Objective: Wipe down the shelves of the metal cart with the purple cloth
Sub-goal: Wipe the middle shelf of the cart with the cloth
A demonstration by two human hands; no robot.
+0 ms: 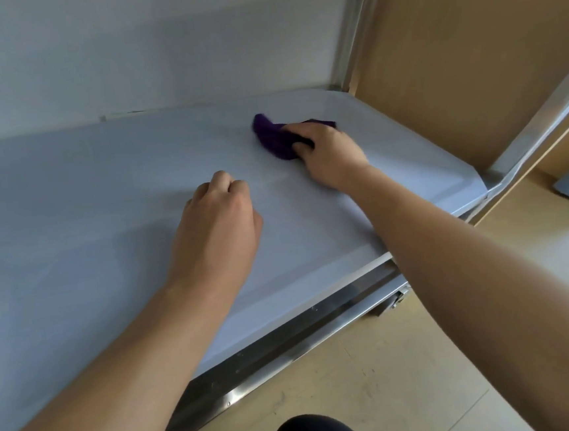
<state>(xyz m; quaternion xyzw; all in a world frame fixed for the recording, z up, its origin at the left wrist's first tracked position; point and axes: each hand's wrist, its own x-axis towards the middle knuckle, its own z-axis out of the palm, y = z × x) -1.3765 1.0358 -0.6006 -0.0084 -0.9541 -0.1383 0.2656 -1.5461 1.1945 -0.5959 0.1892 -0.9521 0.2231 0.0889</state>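
The purple cloth (pixel 274 138) lies bunched on the pale shelf (pixel 68 199), near its far right corner. My right grip (pixel 326 153) pinches it, fingers curled around it. My left grip (pixel 218 221) rests on the shelf nearby, fingers curled together, holding nothing.

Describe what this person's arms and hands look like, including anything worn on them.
The left hand and right hand are bare: no gloves, rings or watch show. The left forearm and right forearm are uncovered as well, with no sleeve in view and no bracelet or marking visible.
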